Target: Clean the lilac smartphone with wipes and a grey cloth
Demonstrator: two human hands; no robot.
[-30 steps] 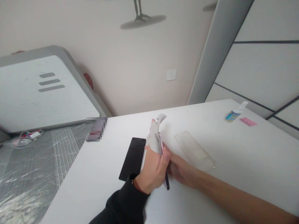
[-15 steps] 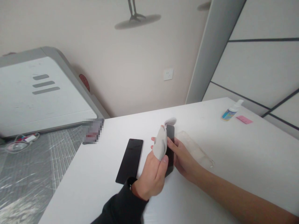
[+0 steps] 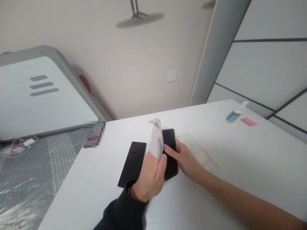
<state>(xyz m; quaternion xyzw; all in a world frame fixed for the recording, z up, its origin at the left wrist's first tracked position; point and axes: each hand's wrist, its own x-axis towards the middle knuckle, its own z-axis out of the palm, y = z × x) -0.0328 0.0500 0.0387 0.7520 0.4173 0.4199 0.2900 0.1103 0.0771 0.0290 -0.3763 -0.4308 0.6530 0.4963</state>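
Phone [image 3: 170, 167] in the right hand [image 3: 188, 161] is held just above or on the table [image 3: 96, 195], which of the two I cannot tell, its dark screen facing up and towards the wearer. That hand comes in from the right on a bare forearm, closed around the phone's right edge, with the thumb laid over the screen. The left hand [image 3: 150, 174], in a black sleeve [image 3: 126, 204], reaches up from below, fingers stretched forward inside a pale cloth [image 3: 156, 140] that it holds, its thumb against the phone's left side. Just left lies a second phone [image 3: 133, 163], flat on the white table; right of the hands lies a clear case [image 3: 203, 156]. Near the far right corner, a spray bottle [image 3: 235, 115] leans beside a pink packet [image 3: 249, 121]. Behind are a pale wall [image 3: 120, 73] with a socket [image 3: 171, 75], a panelled cabinet [image 3: 266, 67] on the right, and plastic sheeting [image 3: 35, 185] on the left.
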